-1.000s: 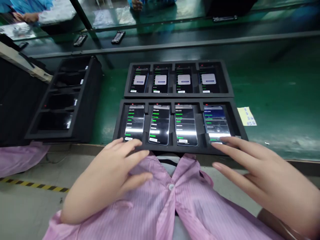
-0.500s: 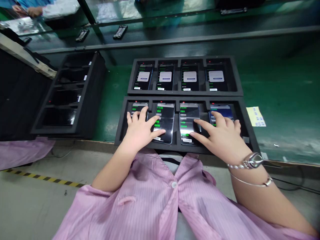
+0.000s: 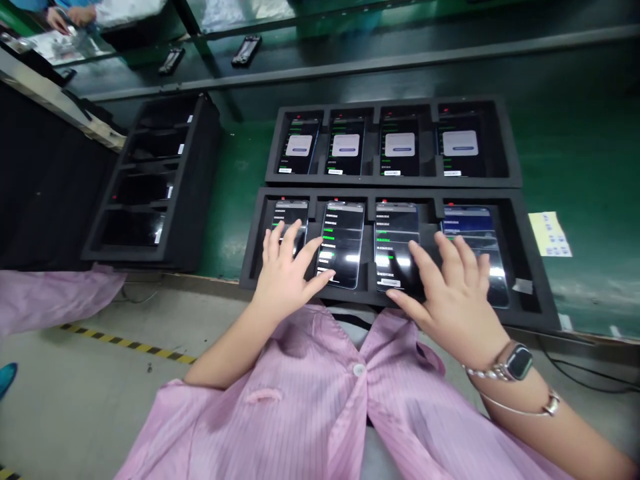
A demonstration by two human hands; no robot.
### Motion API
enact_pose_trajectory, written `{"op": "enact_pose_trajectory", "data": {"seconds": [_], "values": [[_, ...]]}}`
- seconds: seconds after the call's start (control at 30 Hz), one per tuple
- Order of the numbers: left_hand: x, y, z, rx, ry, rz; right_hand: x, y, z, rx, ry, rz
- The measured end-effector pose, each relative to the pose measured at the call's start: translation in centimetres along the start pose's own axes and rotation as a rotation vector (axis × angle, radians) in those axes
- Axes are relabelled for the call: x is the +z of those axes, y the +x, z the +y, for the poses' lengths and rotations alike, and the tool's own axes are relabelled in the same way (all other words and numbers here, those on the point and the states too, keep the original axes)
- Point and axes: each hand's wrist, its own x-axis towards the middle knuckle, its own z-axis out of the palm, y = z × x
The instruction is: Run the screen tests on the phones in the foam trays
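Several lit smartphones lie in the compartments of the near black foam tray (image 3: 367, 257). My left hand (image 3: 287, 270) is spread over the leftmost phone (image 3: 291, 212) and the second phone (image 3: 345, 230), its thumb by the second one's lower edge. Fingers apart, my right hand (image 3: 453, 287) hovers over the third phone (image 3: 397, 230) and the rightmost phone (image 3: 467, 220); whether its fingertips touch the glass I cannot tell. List lines in white and green show on the screens. Neither hand grips anything.
Behind stands a second foam tray (image 3: 395, 181) of phones with pop-up boxes. To the left is a stack of black trays (image 3: 200, 173) with dark phones. A yellow label sheet (image 3: 550, 233) lies at right. Phone frames (image 3: 247, 51) sit on the back ledge; another person's hands (image 3: 70, 17) are at upper left.
The view has shifted, so the trays appear farther right and larger. Several green lines on the near phones now show white. My right fingers have drawn back a little towards me.
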Motion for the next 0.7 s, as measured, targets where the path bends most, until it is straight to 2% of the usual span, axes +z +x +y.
{"op": "enact_pose_trajectory", "data": {"seconds": [0.13, 0.2, 0.33, 0.4, 0.5, 0.57, 0.7], "values": [[0.2, 0.5, 0.0, 0.000, 0.024, -0.048, -0.3, 0.4, -0.1, 0.061, -0.023, -0.060], [0.0, 0.5, 0.0, -0.002, 0.012, -0.069, -1.1, 0.1, 0.5, 0.061, -0.012, -0.016], [0.2, 0.5, -0.2, 0.021, -0.010, -0.062, -3.0, -1.6, 3.1, 0.117, 0.008, 0.164], [0.4, 0.5, -0.2, 0.022, -0.014, -0.071, -3.2, -2.6, 4.7, 0.156, -0.018, 0.176], [0.6, 0.5, -0.1, 0.036, -0.019, -0.078, -2.5, -3.7, 6.4, 0.170, -0.060, 0.134], [0.3, 0.2, -0.4, 0.045, -0.036, -0.012, -1.8, -3.9, 7.0, 0.166, -0.067, 0.129], [-1.1, -0.8, -2.4, -0.016, -0.062, 0.233, -1.4, -3.3, 6.9, 0.165, -0.056, 0.157]]}}
